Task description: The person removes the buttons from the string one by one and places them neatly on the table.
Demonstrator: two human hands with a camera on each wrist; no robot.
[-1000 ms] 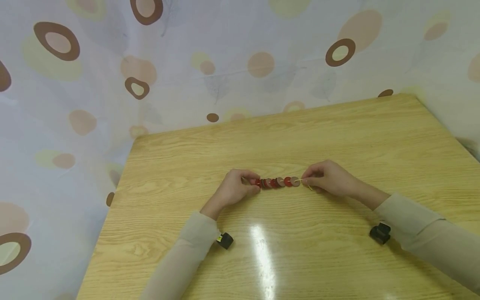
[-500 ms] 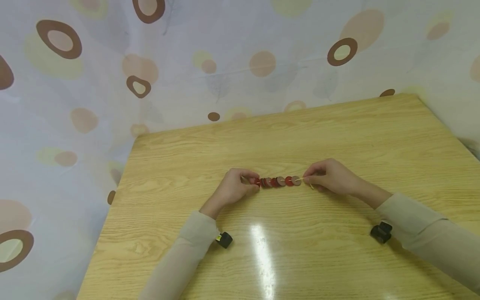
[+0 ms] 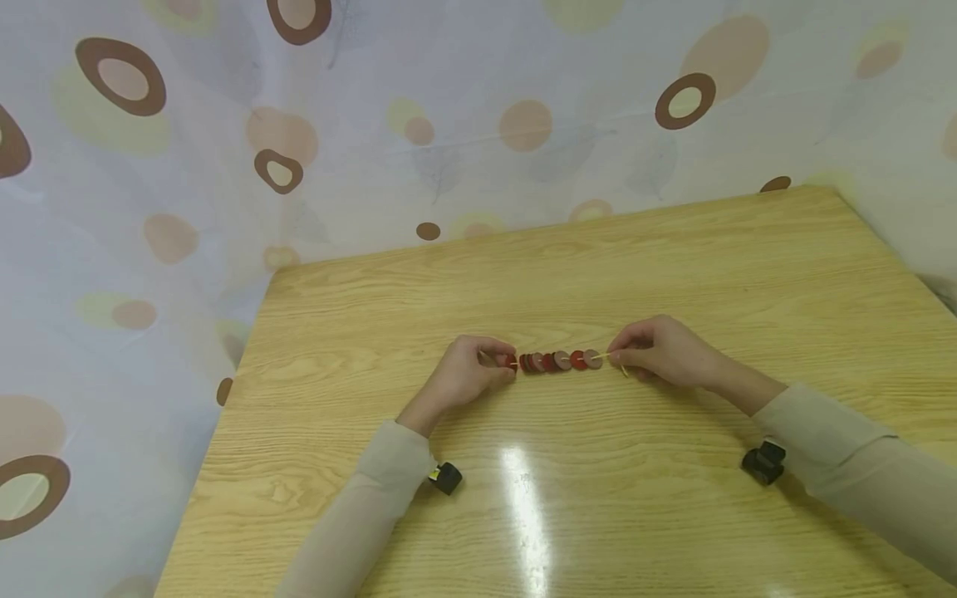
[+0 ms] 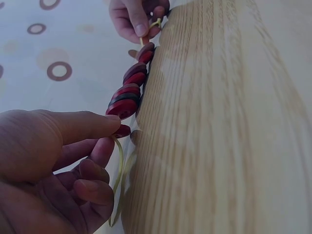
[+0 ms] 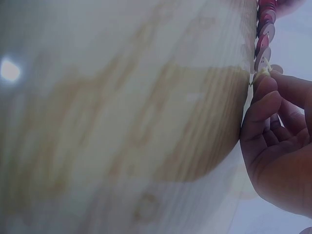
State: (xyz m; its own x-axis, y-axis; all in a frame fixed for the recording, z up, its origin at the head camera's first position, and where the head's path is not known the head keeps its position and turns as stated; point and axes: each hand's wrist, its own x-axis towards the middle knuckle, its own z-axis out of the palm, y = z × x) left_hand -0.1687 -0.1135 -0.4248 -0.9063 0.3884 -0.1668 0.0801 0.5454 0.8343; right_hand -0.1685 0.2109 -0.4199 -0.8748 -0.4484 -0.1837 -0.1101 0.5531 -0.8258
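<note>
Buttons [image 3: 562,360] on a cord [image 4: 120,158] over the tabletop [image 3: 598,282].
The left hand [image 3: 461,371] pinches a red button [image 4: 123,131] at one end, the cord looping down below it; the right hand [image 3: 670,353] pinches the cord just beside the other end, a short tail sticking out. Between the hands, red, brown and dark buttons sit in small bunches with gaps; whether they touch the tabletop, I cannot tell.
</note>
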